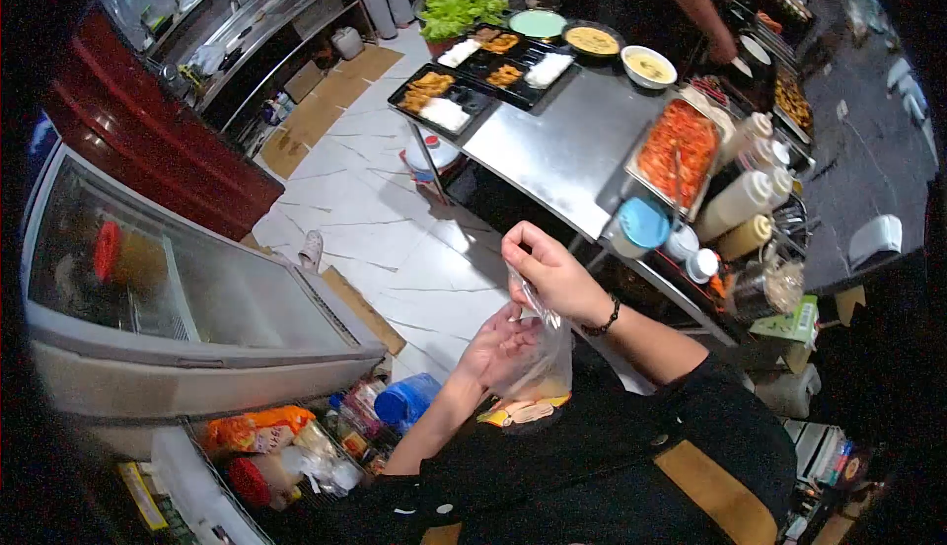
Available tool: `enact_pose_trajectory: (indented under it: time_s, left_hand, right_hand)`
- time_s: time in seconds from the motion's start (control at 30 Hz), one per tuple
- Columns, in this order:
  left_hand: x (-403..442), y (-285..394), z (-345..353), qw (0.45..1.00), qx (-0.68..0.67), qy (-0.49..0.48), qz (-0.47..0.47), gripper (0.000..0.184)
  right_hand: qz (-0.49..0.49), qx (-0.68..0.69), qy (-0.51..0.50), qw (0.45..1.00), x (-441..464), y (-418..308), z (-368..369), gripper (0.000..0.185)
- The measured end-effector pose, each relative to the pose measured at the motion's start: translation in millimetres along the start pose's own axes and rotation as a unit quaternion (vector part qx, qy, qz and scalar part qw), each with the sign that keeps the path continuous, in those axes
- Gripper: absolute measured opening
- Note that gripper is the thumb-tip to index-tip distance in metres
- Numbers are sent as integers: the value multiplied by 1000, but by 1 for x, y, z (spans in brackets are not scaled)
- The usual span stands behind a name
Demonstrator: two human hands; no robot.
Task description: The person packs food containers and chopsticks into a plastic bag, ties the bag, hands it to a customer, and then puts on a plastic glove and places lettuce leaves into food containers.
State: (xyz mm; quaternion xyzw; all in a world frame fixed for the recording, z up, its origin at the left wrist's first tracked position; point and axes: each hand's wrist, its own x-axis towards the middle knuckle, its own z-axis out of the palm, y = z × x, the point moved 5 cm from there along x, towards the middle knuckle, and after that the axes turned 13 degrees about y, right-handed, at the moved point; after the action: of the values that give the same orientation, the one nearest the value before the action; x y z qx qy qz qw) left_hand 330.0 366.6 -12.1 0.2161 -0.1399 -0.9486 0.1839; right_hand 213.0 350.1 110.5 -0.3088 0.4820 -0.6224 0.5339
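Note:
In front of my chest I hold up a clear plastic bag [545,356], its lower part hanging against the dark apron. My right hand [560,274] is closed, pinching the gathered top of the bag between thumb and fingers. A dark beaded bracelet [604,318] circles that wrist. My left hand [495,348] is lower and to the left, palm turned up, with its fingers curled at the bag's neck and side. The bag looks mostly see-through, and I cannot make out what it contains. A printed picture on the apron [528,410] shows at its bottom.
Ahead stands a steel table [538,155] with black meal trays [444,101], lettuce [464,7], bowls of soup [649,67] and a pan of red food [679,150]. Squeeze bottles [735,205] line its right side. A glass-topped freezer [197,289] is at left. Another person's arm [695,2] reaches over the stove.

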Motion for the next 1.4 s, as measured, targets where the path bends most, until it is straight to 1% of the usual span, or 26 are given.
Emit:
enact_pose_trajectory:
  time_s: [0.03, 0.07, 0.13, 0.17, 0.2, 0.27, 0.3, 0.33, 0.43, 0.47, 0.53, 0.57, 0.6, 0.67, 0.7, 0.73, 0.83, 0.93, 1.0, 1.07, 1.1, 1.17, 1.23, 1.3, 1.37, 1.4]
  left_hand:
    - [11, 18, -11, 999, 16, -32, 30, 52]
    - [19, 34, -16, 999, 11, -32, 31, 52]
    - [33, 85, -34, 992, 3, 49, 118, 55]
    - [42, 108, -46, 978, 74, 121, 152, 57]
    - [51, 128, -54, 977, 69, 127, 154, 57]
    - [69, 167, -71, 963, 131, 187, 143, 60]
    - [80, 185, -69, 967, 125, 167, 146, 53]
    - [96, 198, -69, 980, 85, 164, 74, 59]
    - [140, 233, -35, 986, 154, 25, 52, 98]
    - [152, 248, -29, 986, 156, 31, 50, 98]
    - [168, 281, -7, 976, 182, 5, 123, 101]
    - [173, 299, 2, 968, 187, -2, 170, 94]
    - [180, 309, 5, 968, 185, -10, 167, 94]
    - [196, 330, -5, 908, 359, 103, 192, 74]
    - [210, 335, -16, 911, 363, 139, 142, 46]
    - [226, 344, -30, 928, 320, 174, 78, 29]
    - [261, 384, -30, 933, 331, 133, 45, 24]
    - [295, 422, -15, 933, 358, 26, 2, 22]
    - [317, 437, -13, 916, 400, -7, -30, 18]
    - [327, 447, -17, 899, 433, -35, -56, 13]
    - [330, 454, -21, 883, 463, -41, -58, 9]
    - [334, 453, -38, 887, 454, -58, -58, 13]
    - [327, 452, -45, 884, 456, -68, -80, 18]
    - [314, 446, -48, 878, 465, -99, -57, 17]
    - [305, 439, -45, 840, 519, -153, -33, 13]
    - [300, 434, -40, 831, 527, -178, -25, 13]
  right_hand:
    - [23, -41, -8, 999, 21, 2, 7, 17]
    - [-27, -84, 21, 996, 49, 8, 0, 17]
    - [-128, -226, 114, 959, 104, 11, -20, 17]
    - [-116, -231, 137, 956, 130, 12, -25, 17]
    - [-101, -236, 157, 954, 155, 15, -31, 18]
    - [-154, -334, 223, 903, 204, 11, -39, 22]
    - [-150, -294, 231, 915, 232, 21, -42, 22]
    - [-151, -258, 239, 924, 265, 25, -47, 22]
    - [-175, -285, 266, 904, 325, 3, -25, 22]
    - [-171, -280, 266, 906, 345, 3, -23, 22]
    - [-228, -335, 311, 860, 377, -9, -29, 25]
    - [-195, -352, 329, 854, 393, -14, -37, 26]
    - [-261, -381, 371, 805, 407, -19, -47, 25]
    - [-245, -380, 421, 786, 433, -22, -74, 24]
    - [-243, -392, 448, 766, 439, -24, -85, 22]
    - [-191, -367, 462, 785, 439, -33, -85, 22]
    - [-151, -361, 516, 762, 435, -47, -95, 24]
    - [-117, -389, 555, 726, 420, -58, -100, 23]
    - [-92, -384, 597, 698, 412, -62, -92, 22]
    - [-57, -340, 606, 717, 407, -58, -79, 28]
    - [-57, -342, 620, 704, 402, -50, -76, 28]
    - [-112, -287, 693, 652, 380, -25, -85, 37]
    - [-203, -494, 734, 420, 350, -5, -70, 44]
    - [-142, -394, 728, 542, 329, -1, -15, 43]
    - [-55, -138, 610, 778, 341, 40, 29, 41]
    - [-4, -230, 531, 815, 356, 38, 58, 35]
